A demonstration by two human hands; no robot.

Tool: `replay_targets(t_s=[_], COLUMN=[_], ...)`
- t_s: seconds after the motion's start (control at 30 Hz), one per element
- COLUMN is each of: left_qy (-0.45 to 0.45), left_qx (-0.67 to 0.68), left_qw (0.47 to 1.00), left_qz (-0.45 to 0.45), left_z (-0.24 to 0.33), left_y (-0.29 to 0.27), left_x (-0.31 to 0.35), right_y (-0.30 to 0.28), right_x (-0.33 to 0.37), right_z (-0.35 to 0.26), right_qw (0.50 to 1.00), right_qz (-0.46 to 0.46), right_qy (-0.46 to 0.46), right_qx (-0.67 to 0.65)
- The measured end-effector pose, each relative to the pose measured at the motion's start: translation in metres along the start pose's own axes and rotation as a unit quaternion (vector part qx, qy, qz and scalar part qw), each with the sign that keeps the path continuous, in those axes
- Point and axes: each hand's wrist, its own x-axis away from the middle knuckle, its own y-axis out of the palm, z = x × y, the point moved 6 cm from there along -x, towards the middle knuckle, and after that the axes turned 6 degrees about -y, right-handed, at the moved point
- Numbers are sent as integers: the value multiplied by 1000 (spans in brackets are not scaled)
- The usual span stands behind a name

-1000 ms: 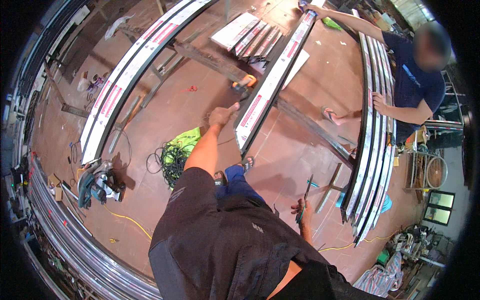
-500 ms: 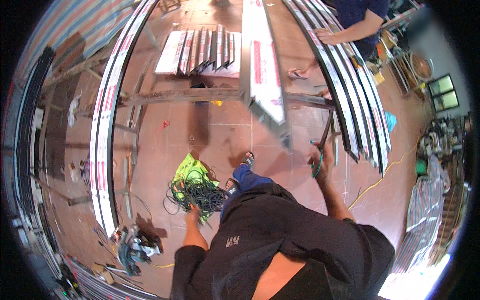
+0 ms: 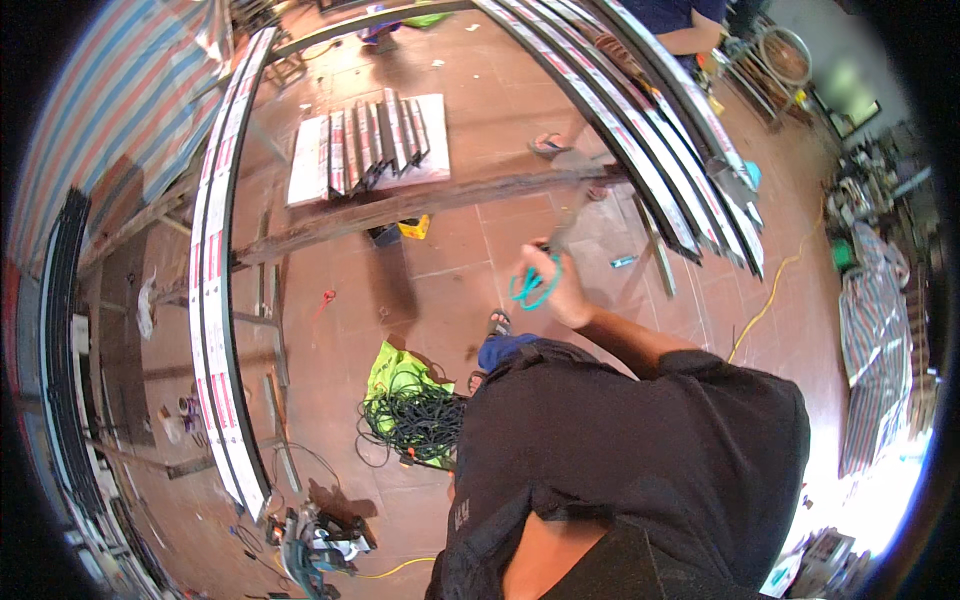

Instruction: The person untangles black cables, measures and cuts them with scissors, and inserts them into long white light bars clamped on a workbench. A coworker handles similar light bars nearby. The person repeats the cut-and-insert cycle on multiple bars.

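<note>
My right hand (image 3: 566,294) is closed round the teal handles of a pair of scissors (image 3: 527,288), held out over the floor in front of me. Their dark blades point away and are blurred. Only a sliver of skin shows of my left arm, beside the dark shirt; the fingers of that hand are hidden. Closest to that side lies a tangle of thin black cord (image 3: 412,418) on a lime-green bag (image 3: 392,368), with a small orange item at its near edge.
Long white-and-black profiles (image 3: 212,290) rest along the left and more profiles (image 3: 640,165) along the right, joined by a wooden crossbar (image 3: 420,205). Short mitred pieces (image 3: 370,145) lie on a white board beyond. A power saw (image 3: 310,550) sits lower left. A co-worker's arm (image 3: 690,40) is at upper right.
The long profile that hung mid-view has gone from there; another piece now lies over the right-hand stack. My right hand with the scissors has moved left. My left hand has drawn back from the cord.
</note>
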Motion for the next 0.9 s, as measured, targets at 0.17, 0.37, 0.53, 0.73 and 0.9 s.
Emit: replay_targets(t_s=[0.17,0.37,0.53,0.73,0.9], left_qy=[61,120,65,45,37], left_qx=[106,98,-162,-210,-205], left_qw=[992,988,984,977,978], left_qz=[-28,-27,24,23,24], left_z=[60,107,104,95,106], left_y=[19,20,-3,14,47], left_x=[3,-12,-33,-7,13], right_y=[-4,-63,-147,-251,-326], right_x=[-8,-43,-71,-109,-142], right_z=[30,-6,-49,-72,-71], right_qw=[993,927,862,778,715], right_qz=[-15,88,207,293,323], right_qy=[13,-143,-147,-29,31], right_qx=[117,337,439,555,619])
